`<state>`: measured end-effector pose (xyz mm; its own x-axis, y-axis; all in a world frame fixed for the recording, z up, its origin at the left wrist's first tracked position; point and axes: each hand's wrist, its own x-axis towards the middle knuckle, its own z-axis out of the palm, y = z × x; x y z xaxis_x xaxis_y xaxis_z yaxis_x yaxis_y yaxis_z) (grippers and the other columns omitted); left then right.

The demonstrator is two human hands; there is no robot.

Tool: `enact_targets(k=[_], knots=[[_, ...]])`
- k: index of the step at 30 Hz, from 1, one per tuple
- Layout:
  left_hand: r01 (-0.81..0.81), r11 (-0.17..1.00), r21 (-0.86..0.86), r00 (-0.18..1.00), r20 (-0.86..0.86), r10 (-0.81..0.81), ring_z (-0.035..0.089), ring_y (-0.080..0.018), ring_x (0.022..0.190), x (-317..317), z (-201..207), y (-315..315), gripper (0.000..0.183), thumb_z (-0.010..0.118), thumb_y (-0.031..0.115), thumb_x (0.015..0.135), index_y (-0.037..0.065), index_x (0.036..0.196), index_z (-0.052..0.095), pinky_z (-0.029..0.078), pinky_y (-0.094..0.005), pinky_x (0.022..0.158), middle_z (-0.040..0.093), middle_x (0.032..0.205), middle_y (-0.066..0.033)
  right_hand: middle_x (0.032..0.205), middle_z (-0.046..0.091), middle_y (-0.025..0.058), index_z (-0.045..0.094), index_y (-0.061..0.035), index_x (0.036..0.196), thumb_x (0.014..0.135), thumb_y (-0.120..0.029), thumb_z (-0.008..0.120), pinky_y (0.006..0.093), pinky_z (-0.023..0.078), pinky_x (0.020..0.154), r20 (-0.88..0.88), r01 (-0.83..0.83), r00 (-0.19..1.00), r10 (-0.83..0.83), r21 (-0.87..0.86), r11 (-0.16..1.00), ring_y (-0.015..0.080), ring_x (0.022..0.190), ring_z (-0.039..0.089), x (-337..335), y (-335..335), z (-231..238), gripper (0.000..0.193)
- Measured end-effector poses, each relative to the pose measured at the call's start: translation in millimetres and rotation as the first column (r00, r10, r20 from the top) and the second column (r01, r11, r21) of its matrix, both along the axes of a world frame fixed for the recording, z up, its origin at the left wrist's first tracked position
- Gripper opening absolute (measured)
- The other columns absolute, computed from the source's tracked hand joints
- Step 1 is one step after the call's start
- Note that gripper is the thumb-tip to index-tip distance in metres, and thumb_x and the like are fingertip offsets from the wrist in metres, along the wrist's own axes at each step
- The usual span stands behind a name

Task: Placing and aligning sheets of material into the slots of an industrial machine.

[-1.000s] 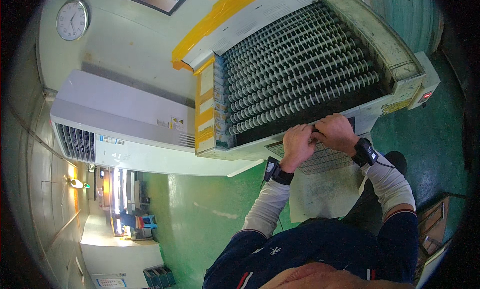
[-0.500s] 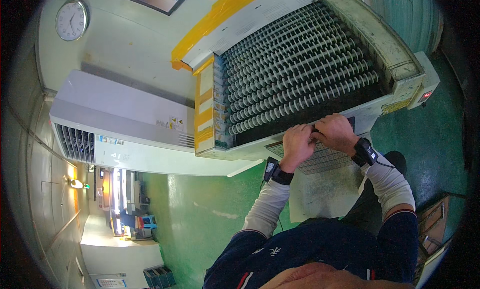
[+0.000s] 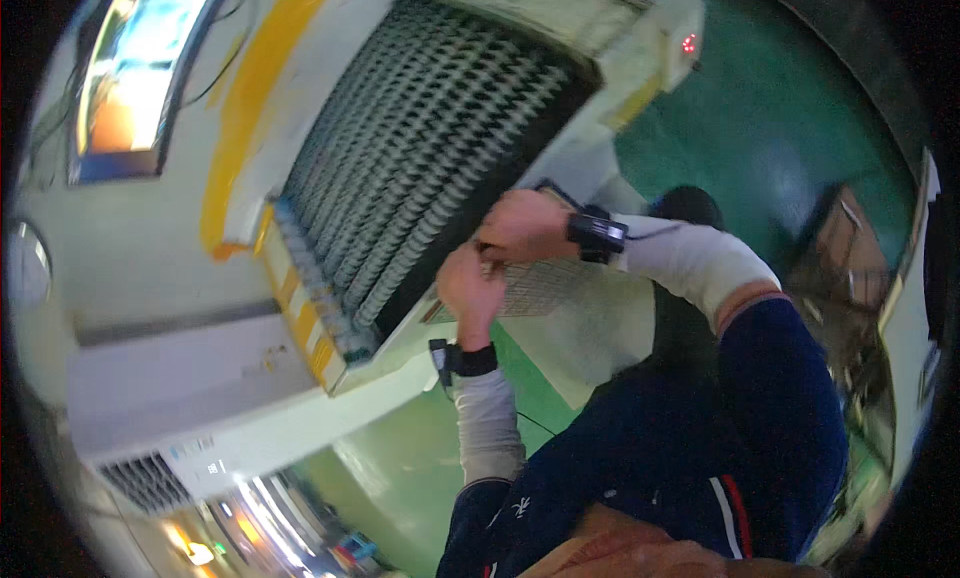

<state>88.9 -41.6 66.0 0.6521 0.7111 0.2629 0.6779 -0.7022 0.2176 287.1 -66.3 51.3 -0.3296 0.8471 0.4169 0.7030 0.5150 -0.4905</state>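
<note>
At the near edge of a machine with rows of grey disc rollers (image 3: 430,128), my two hands meet with fingertips together. My left hand (image 3: 470,286) is closed, its fingers bent toward the other hand. My right hand (image 3: 527,226) is also closed, thumb and fingers pinched beside the left fingertips. Whatever sits between them is small, dark and blurred, so I cannot make it out. Just below the hands lies a gridded panel (image 3: 535,290) against the machine's front, partly covered by them. Both wrists carry dark strapped devices.
A white air conditioner (image 3: 190,378) stands left of the machine. A lit screen (image 3: 140,68) is at the upper left, near a wall clock (image 3: 28,265). A pale board (image 3: 590,328) lies below the hands. Brown panels and clutter (image 3: 845,248) are on the right.
The view has turned and blurred, so the machine appears farther left and tilted. My hands stay together at its near edge, fingers still closed.
</note>
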Motion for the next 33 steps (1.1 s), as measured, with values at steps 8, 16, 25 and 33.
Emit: enact_targets(k=[8,16,25,33], knots=[[-0.020,0.999,-0.041,0.997,-0.072,0.017,0.069,-0.0381,0.094,2.4,4.4,-2.7,0.032,0.083,0.017,0.074,0.007,0.102,0.070,0.053,-0.0489,0.080,0.071,0.094,-0.0136,0.080,0.075,0.0145,0.078,-0.0082,0.088,0.093,-0.049,0.070,0.0501,0.057,0.069,0.040,0.049,0.998,-0.047,-0.033,0.998,0.0365,0.079,0.074,-1.8,-0.8,-1.9,0.042],[-0.020,1.000,-0.002,0.999,-0.032,0.020,0.071,-0.0403,0.093,1.1,2.4,-1.0,0.038,0.085,0.021,0.076,0.009,0.110,0.072,0.054,-0.0473,0.078,0.074,0.097,-0.0164,0.080,0.075,0.0149,0.079,-0.0093,0.086,0.092,-0.051,0.071,0.0500,0.059,0.070,0.048,0.066,0.997,-0.064,-0.035,0.997,0.0371,0.078,0.074,-3.6,-3.0,-2.5,0.043],[0.016,1.000,-0.021,0.998,-0.055,-0.017,0.069,-0.0394,0.097,-1.5,1.8,0.8,0.038,0.082,0.019,0.078,0.007,0.112,0.071,0.054,-0.0490,0.081,0.073,0.098,-0.0149,0.078,0.073,0.0113,0.075,-0.0078,0.087,0.089,-0.050,0.072,0.0477,0.054,0.074,0.060,0.079,0.995,-0.075,-0.057,0.995,0.0348,0.080,0.072,-4.1,-6.5,1.6,0.042],[-0.017,1.000,-0.008,0.997,-0.080,0.016,0.070,-0.0404,0.096,-2.4,0.9,3.1,0.040,0.084,0.021,0.075,0.011,0.111,0.071,0.054,-0.0482,0.079,0.074,0.098,-0.0148,0.081,0.074,0.0126,0.076,-0.0076,0.089,0.091,-0.049,0.071,0.0482,0.054,0.075,0.089,0.080,0.994,-0.069,-0.133,0.988,0.0357,0.082,0.072,-4.5,-5.0,5.7,0.042]])
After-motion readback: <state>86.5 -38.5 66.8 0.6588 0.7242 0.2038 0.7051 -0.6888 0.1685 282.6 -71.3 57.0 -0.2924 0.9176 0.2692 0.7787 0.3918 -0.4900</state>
